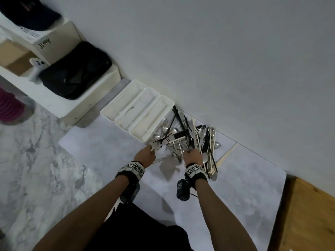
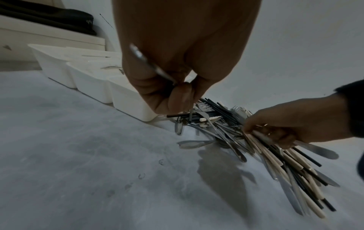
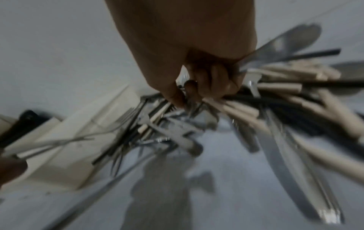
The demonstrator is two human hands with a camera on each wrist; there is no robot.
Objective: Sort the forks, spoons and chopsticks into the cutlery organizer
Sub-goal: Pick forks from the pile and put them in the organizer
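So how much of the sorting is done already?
Hardly any. The white organizer looks nearly empty; only something thin and silvery shows in its middle compartment in the left wrist view. The left hand pinches one metal piece, and the right hand grips a bundle of chopsticks and cutlery. The big mixed pile of forks, spoons and chopsticks beside the organizer is still to sort.

Looks like a home or plain indoor room, exact kind unclear. Marble-pattern floor (image 1: 36, 169) at 8 o'clock, wood-plank flooring (image 1: 311, 214) at 4 o'clock. Bare white wall (image 1: 217, 51) from 12 to 2 o'clock. Low white shelf unit (image 1: 59, 105) at 10 o'clock holds a black bag (image 1: 76, 69), a cardboard box (image 1: 14, 58) and a phone (image 1: 37, 65). Pale grey mat (image 1: 235, 187) spreads across the floor at centre.
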